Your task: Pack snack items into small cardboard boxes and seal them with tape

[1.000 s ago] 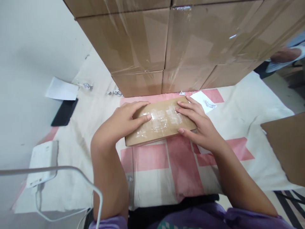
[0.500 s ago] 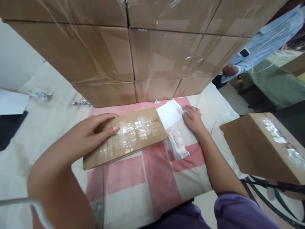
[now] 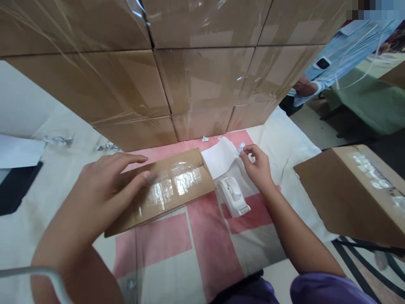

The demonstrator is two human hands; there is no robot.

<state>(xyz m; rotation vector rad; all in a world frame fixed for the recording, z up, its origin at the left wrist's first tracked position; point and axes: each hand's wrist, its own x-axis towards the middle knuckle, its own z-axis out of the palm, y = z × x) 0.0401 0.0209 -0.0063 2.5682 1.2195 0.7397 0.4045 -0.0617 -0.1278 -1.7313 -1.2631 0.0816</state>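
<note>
My left hand [image 3: 110, 179] hovers over the left part of a flat cardboard box [image 3: 167, 185], thumb and fingers spread apart. Strips of shiny clear tape cover the box's top. To the right, my right hand [image 3: 257, 166] pinches a small crumpled scrap with dark print [image 3: 241, 147] between thumb and forefinger. Just left of that hand lies a white sheet of paper [image 3: 218, 156], its left edge against the box. A white tape dispenser [image 3: 233, 196] sits below the paper, near the box's right end.
Wrapped cardboard boxes [image 3: 202, 80] are stacked across the back. Another taped box [image 3: 344, 190] is at the right. A person in a light blue sleeve [image 3: 341, 55] stands behind it. Small scraps [image 3: 107, 146] and a black object [image 3: 19, 185] lie at the left on the cloth [image 3: 211, 236].
My left hand has lifted off the box and moved left. My right hand has risen slightly, holding up the scrap, and the paper's far edge has curled. The view has shifted a little.
</note>
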